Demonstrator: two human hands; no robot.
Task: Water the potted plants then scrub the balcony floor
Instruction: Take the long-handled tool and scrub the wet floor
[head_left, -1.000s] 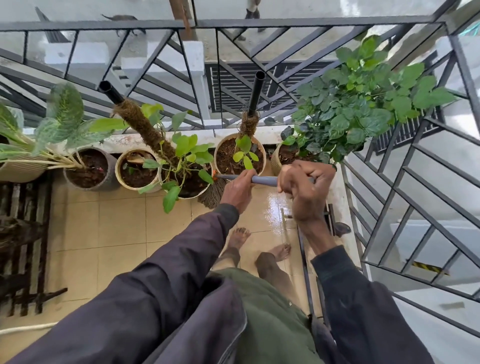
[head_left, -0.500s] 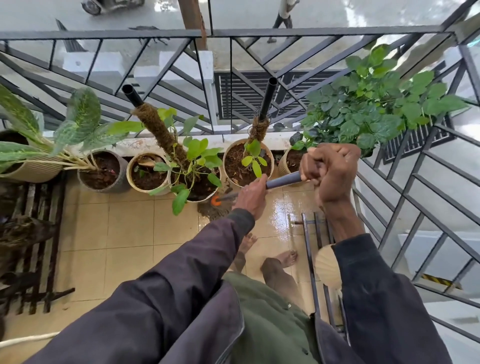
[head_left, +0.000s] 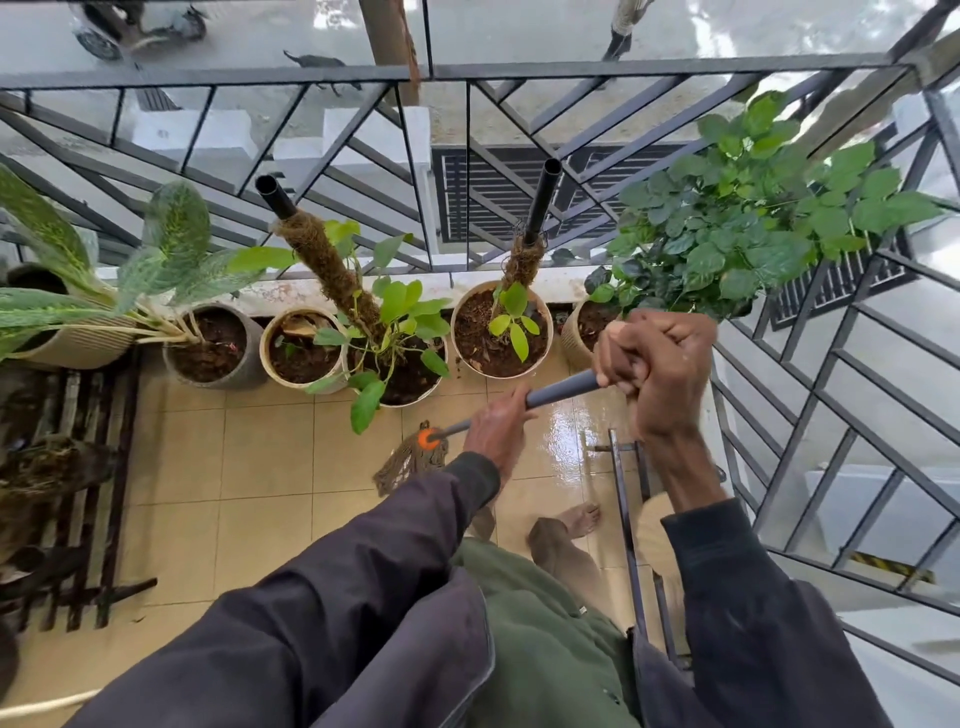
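Observation:
I hold a mop with a grey handle (head_left: 560, 391) in both hands. My right hand (head_left: 655, 364) grips the top of the handle. My left hand (head_left: 494, 427) grips it lower down. An orange collar (head_left: 427, 438) joins the handle to the brown stringy mop head (head_left: 410, 461), which lies on the beige tiled floor (head_left: 260, 467) in front of the pots. Several potted plants stand in a row along the railing: a grey pot (head_left: 214, 347), a cream pot (head_left: 301, 348), a moss-pole plant (head_left: 395, 358), another cream pot (head_left: 501, 332) and a bushy green plant (head_left: 737, 228).
A black metal railing (head_left: 467, 73) encloses the balcony ahead and to the right. A dark slatted rack (head_left: 67, 493) stands at the left. A thin metal frame (head_left: 631, 519) stands by my bare feet (head_left: 576, 522). The tiles near the right pots shine wet.
The mop head has slid back from under the pots toward me and to the left. My right hand rose with the handle's top. The view has tilted upward.

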